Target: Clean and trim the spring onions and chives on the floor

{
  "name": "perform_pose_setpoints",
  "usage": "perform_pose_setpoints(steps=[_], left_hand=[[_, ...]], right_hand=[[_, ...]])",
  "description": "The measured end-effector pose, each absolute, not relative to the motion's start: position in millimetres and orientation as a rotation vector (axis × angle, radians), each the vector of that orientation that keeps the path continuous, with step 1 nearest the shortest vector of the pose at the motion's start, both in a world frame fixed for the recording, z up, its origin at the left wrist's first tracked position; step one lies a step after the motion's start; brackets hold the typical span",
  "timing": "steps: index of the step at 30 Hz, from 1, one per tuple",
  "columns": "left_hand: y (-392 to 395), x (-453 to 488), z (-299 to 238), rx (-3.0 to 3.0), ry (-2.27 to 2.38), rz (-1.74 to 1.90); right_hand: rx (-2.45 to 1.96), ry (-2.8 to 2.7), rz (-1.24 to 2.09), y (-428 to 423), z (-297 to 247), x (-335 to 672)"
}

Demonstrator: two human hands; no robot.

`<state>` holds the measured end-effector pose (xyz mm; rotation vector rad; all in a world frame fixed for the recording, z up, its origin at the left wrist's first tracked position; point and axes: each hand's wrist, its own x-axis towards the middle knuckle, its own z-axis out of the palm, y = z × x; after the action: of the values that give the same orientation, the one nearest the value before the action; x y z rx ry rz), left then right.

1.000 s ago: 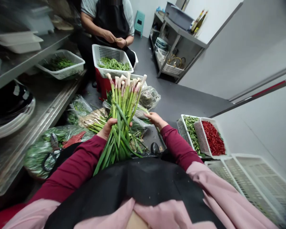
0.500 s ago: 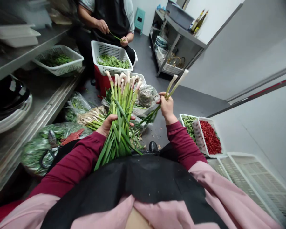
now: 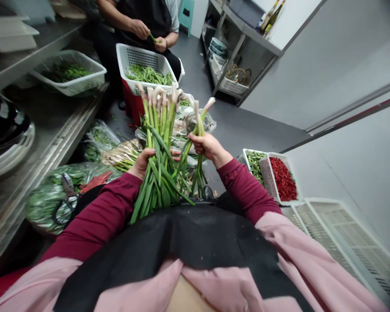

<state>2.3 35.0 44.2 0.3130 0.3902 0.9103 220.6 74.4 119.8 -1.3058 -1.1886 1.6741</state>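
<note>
My left hand (image 3: 146, 162) is wrapped round a thick bunch of green garlic (image 3: 159, 125), pale purplish root ends up and green leaves hanging over my apron. To its right, my right hand (image 3: 209, 148) pinches a few loose green garlic stalks (image 3: 199, 125), white ends also up. Their leaves dangle down beside the bunch, close to it or just touching; I cannot tell which. Beyond my left hand, more green garlic (image 3: 122, 156) lies in a pile on the floor. The fingers behind the bunch are mostly hidden.
A co-worker's hands (image 3: 151, 37) hold a green stem over a white basket (image 3: 123, 58) of green pods. At left are a metal shelf (image 3: 68, 149) and a plastic bag of greens (image 3: 47, 195) with scissors (image 3: 65, 203). Baskets of green pieces and red chillies (image 3: 281, 180) stand right.
My right hand has moved left with its stalks, closer to the bunch, and the stalks now stand more upright. My left hand keeps its hold. The view has shifted slightly.
</note>
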Motion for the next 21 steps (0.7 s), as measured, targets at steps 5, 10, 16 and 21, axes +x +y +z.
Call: perform_pose_setpoints(steps=[5, 10, 16, 21], left_hand=[[39.3, 0.2, 49.2, 0.468, 0.331, 0.927], [41.0, 9.3, 42.8, 0.509, 0.285, 0.913], [45.5, 21.8, 29.7, 0.228, 0.441, 0.966], [47.1, 20.8, 20.6, 0.219, 0.444, 0.983]], right_hand=[[-1.277, -1.088, 1.681, 92.2, 142.9, 275.8], [-1.251, -1.21, 1.611, 88.8, 128.4, 279.4], [-1.105, -1.611, 1.662, 84.6, 117.3, 235.5], [-1.286, -2.203, 1.234, 98.5, 129.0, 231.4]])
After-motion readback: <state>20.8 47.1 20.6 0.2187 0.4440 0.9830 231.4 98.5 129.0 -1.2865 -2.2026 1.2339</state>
